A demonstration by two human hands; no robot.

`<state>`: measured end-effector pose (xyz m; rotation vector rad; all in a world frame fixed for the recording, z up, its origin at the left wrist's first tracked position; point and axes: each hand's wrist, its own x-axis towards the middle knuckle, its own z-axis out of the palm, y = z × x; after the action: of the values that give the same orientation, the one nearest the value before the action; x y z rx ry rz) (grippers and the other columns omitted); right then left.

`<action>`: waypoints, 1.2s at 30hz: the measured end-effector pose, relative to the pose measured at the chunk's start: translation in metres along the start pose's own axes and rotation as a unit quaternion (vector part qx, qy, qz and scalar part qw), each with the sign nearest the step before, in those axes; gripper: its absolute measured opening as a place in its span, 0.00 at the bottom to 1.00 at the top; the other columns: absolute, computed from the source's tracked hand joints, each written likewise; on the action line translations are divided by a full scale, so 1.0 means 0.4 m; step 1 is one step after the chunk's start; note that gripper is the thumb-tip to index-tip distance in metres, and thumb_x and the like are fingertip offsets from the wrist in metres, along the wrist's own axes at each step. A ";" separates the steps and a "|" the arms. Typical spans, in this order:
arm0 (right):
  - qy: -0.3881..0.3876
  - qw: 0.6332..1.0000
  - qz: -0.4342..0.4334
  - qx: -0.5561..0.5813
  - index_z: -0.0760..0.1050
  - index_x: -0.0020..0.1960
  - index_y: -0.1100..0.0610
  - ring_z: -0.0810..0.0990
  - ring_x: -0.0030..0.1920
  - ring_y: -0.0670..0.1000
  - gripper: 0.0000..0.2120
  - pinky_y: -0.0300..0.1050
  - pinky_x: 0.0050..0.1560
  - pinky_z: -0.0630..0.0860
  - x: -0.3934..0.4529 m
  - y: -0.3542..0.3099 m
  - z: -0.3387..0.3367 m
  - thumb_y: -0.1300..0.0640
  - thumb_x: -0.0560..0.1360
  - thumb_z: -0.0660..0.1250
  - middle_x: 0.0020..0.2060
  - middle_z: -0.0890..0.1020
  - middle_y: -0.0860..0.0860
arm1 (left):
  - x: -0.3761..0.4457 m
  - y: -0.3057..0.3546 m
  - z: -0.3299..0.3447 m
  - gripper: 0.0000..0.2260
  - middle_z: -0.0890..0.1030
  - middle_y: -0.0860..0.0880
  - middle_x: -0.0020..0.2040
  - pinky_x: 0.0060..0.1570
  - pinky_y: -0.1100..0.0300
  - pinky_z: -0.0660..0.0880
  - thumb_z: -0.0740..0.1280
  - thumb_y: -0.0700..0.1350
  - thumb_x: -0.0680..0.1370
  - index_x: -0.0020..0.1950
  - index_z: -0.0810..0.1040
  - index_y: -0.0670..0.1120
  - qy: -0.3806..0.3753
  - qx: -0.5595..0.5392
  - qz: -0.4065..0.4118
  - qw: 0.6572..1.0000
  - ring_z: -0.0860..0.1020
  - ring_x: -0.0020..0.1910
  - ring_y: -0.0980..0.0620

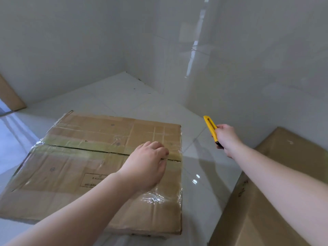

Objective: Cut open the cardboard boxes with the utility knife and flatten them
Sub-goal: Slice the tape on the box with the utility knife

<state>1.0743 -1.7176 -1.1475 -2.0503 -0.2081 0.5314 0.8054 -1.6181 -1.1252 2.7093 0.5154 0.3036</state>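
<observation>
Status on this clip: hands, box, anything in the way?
Left hand on the taped box, fingers at the centre seam. Right hand grips the yellow utility knife, clear of the box. Seam slit open; box not flattened. Second box to the right.

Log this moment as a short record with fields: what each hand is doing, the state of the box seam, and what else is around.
left hand: left hand rests on the taped box, fingers curled at the seam's right end
right hand: right hand grips the yellow utility knife, held off the box to its right
seam: dark slit runs along the taped centre seam
nearby: second cardboard box at right, on white tiled floor
</observation>
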 end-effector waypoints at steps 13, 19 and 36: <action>0.017 0.935 0.021 -0.354 0.71 0.62 0.66 0.73 0.59 0.66 0.16 0.50 0.58 0.71 0.203 0.301 0.126 0.63 0.75 0.59 0.61 0.68 0.65 | 0.150 0.009 0.075 0.14 0.79 0.50 0.51 0.54 0.55 0.72 0.59 0.48 0.75 0.53 0.81 0.47 0.025 0.018 -0.044 0.999 0.77 0.51 0.46; 0.037 0.924 0.061 -0.375 0.67 0.65 0.66 0.70 0.62 0.63 0.18 0.52 0.61 0.70 0.231 0.380 0.155 0.61 0.77 0.61 0.63 0.67 0.63 | 0.160 -0.006 0.079 0.12 0.79 0.52 0.53 0.56 0.58 0.68 0.61 0.46 0.75 0.54 0.81 0.48 0.031 0.022 -0.055 0.998 0.76 0.53 0.48; 0.204 0.906 0.298 -0.220 0.62 0.68 0.65 0.65 0.66 0.61 0.21 0.54 0.67 0.63 0.267 0.370 0.069 0.60 0.76 0.58 0.66 0.66 0.61 | 0.140 -0.015 0.060 0.13 0.80 0.51 0.51 0.55 0.60 0.67 0.60 0.46 0.75 0.54 0.81 0.47 0.047 0.051 -0.034 0.997 0.77 0.51 0.47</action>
<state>1.1469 -1.7343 -1.3162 -2.6172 0.6252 0.4241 0.8609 -1.5985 -1.1416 2.7790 0.6661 0.3982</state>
